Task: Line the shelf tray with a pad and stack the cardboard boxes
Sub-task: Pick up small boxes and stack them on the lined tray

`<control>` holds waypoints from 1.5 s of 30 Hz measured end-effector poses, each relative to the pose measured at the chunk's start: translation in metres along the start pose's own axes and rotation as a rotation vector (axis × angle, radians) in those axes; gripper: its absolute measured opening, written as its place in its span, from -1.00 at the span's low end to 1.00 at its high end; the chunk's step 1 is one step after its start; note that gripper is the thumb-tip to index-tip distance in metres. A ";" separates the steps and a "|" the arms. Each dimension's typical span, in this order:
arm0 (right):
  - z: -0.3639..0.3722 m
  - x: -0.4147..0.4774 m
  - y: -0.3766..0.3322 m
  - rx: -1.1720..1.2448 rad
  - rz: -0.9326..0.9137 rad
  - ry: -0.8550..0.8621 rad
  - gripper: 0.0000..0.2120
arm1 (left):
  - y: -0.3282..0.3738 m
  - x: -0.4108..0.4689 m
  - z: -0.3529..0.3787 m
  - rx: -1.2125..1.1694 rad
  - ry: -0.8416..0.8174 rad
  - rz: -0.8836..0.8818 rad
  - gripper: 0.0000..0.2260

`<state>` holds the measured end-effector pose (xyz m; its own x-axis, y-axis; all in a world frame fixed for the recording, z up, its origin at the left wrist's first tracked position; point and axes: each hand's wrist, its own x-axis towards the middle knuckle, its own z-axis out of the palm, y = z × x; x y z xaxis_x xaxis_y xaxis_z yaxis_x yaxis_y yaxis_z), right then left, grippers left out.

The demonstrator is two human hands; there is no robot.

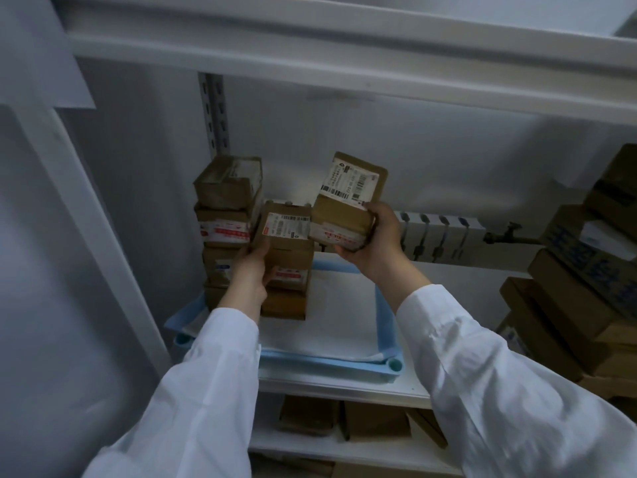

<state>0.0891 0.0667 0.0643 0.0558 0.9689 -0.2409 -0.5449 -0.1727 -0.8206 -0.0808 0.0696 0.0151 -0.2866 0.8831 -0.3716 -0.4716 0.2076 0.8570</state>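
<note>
My sleeves (206, 391) reach to the tray (394, 365), pad (327, 315) laid, tall stack (227, 215) built; left hand (250, 267) grips a box (286, 232) atop the second stack (284, 298), right hand (375, 243) grips another box (348, 205) in the air beside it, neither yet set down

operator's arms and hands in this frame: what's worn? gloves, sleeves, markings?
Long white sleeves on both arms, loose and creased like a lab coat: left sleeve, right sleeve. Plain cuffs end at the wrists; no logos or markings show. The left hand and right hand are bare: no gloves, watch or rings visible.
</note>
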 end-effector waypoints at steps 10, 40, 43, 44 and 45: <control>0.060 0.022 0.019 -0.461 -0.064 -0.020 -0.55 | -0.006 0.010 -0.007 0.014 0.072 0.049 -0.70; 0.030 -0.024 -0.018 -0.527 0.019 0.055 -0.32 | 0.011 -0.080 0.039 -0.070 0.241 0.609 -0.83; 0.016 -0.029 -0.034 -0.522 0.009 0.089 -0.36 | 0.010 -0.096 0.061 -0.083 0.062 0.612 -0.82; 0.009 -0.032 -0.040 -0.539 -0.003 0.100 -0.38 | 0.006 -0.102 0.070 -0.076 0.015 0.588 -0.81; 0.004 -0.035 -0.046 -0.573 -0.020 0.110 -0.41 | 0.003 -0.106 0.078 -0.073 -0.023 0.554 -0.81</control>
<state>0.1094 0.0415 0.1126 0.1649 0.9542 -0.2496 -0.0052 -0.2522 -0.9677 0.0135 0.0092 0.0853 -0.4898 0.8612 0.1358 -0.3127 -0.3190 0.8947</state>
